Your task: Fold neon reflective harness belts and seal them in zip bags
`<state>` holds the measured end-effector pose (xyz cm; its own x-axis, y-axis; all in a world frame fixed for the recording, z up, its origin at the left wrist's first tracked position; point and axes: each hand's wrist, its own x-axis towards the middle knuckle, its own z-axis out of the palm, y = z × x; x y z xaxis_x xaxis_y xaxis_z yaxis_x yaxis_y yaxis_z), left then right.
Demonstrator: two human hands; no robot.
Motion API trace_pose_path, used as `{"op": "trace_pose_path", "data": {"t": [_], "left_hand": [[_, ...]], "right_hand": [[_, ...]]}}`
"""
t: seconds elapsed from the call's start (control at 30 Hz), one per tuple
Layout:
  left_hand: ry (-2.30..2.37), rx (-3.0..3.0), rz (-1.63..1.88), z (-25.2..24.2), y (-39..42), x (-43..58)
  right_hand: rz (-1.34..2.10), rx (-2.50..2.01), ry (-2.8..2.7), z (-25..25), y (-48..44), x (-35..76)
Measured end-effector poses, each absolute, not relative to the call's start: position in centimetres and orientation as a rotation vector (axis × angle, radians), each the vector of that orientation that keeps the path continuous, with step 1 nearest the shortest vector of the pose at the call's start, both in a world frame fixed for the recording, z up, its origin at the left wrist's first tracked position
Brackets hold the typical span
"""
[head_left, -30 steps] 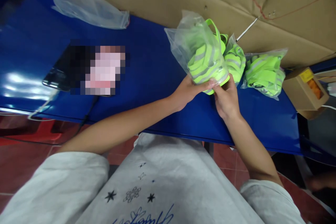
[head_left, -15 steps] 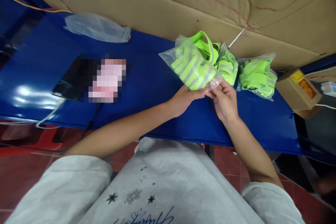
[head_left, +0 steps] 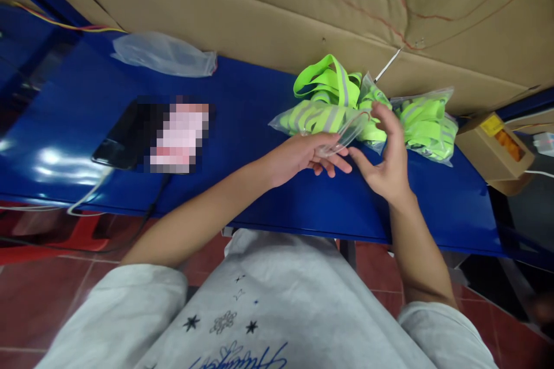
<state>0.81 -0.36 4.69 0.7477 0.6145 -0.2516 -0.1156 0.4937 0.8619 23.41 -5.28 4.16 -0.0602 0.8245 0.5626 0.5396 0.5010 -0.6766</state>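
A clear plastic bag [head_left: 311, 117] packed with neon-yellow reflective straps lies near the middle of the blue table. My left hand [head_left: 303, 158] pinches its open end between thumb and fingers, the other fingers spread below. My right hand [head_left: 387, 164] is just to the right of the bag mouth, thumb and forefinger apart, holding nothing that I can see. Behind the bag lies a loose looped reflective strap [head_left: 331, 78]. Beyond my right hand are another bag of straps [head_left: 372, 95], partly hidden, and a third filled bag [head_left: 428, 124].
An empty-looking plastic bag [head_left: 164, 55] lies at the back left of the blue table [head_left: 242, 109]. Nearer are a black phone [head_left: 116, 141] on a white cable and a blurred-out item [head_left: 179, 135]. A cardboard box [head_left: 493, 144] stands at the right end. A cardboard panel [head_left: 259, 11] rises behind.
The filled bag has tipped down flatter toward the table, uncovering the looped strap behind. My right hand has let go of the bag mouth, moved right and opened its fingers.
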Motion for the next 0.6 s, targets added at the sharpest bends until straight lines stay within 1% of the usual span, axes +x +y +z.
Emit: {"op": "trace_pose_path", "data": {"t": [0.1,0.17,0.2,0.3,0.33,0.37,0.47,0.5,0.6], "left_hand": [[0.505,1.047,0.305,6.9,-0.9,-0.6],[0.491,1.142,0.345,8.1,-1.5,-1.9],[0.533,1.229,0.488,8.5,-1.7,-2.6],[0.721,1.62,1.146,8.9,-1.6,-4.1],[0.738,1.733,1.229,8.8,-1.4,-4.3],[0.727,1.815,1.204,8.6,-1.1,-4.3],[0.644,1.837,0.85,8.1,-0.4,-3.6],[0.64,1.814,0.799,7.9,-0.3,-3.3],[0.714,1.73,0.858,7.5,-0.4,-2.7]], "right_hand": [[0.475,-1.068,-1.629,4.3,-5.0,23.1],[0.54,-1.035,-1.459,4.2,-5.0,23.0],[0.593,-1.039,-1.388,4.2,-5.1,22.9],[0.792,-1.048,-1.273,4.3,-5.3,22.7],[0.852,-1.044,-1.256,4.4,-5.4,22.5],[0.898,-1.039,-1.248,4.5,-5.5,22.3],[0.933,-1.041,-1.255,4.8,-5.6,21.8],[0.909,-1.038,-1.276,4.9,-5.7,21.7],[0.815,-1.032,-1.382,5.2,-5.9,21.8]]}}
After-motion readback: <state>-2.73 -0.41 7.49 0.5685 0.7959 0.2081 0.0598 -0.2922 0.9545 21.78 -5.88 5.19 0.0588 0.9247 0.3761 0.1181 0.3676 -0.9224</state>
